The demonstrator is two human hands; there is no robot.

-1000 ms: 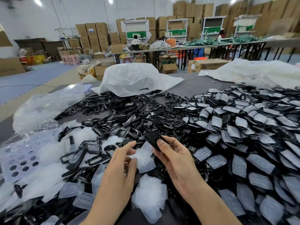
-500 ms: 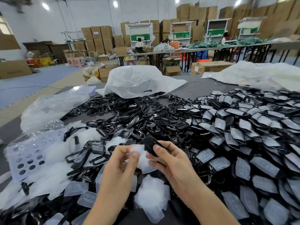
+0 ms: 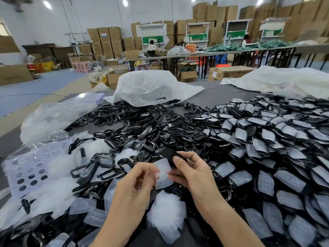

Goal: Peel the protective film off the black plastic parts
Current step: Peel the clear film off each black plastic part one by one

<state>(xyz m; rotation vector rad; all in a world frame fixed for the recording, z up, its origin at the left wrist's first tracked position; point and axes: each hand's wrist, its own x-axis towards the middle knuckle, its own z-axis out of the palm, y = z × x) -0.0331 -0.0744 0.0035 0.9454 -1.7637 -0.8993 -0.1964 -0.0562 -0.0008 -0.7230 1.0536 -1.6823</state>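
Two grips show in head view, low centre over the grey tabletop (image 3: 222,94). The right grip (image 3: 193,175) clamps a black part (image 3: 166,155) between thumb and fingers, with the part sticking out up-left past the fingertips. The left grip (image 3: 135,186) has its fingers curled, tips pinching the left edge of the film (image 3: 162,172). The film is translucent and sits between both grips. Its upper right corner meets the part; can't tell if it is attached there or fully off. Just below the grips is a film heap (image 3: 166,211), with more loose pieces to the left of it. The right half of the tabletop is a dense pile of filmed parts (image 3: 267,157), overlapping. Centre and left-centre is a spread of bare frames (image 3: 133,125), glossy black with open middles. At far left a punched sheet (image 3: 26,172) with round holes lies flat, partly under clear plastic. A crumpled white bag (image 3: 147,86) sits at the far edge with frames spilling from under it. Background has stacked boxes (image 3: 105,39) along the wall, blurred at the right.
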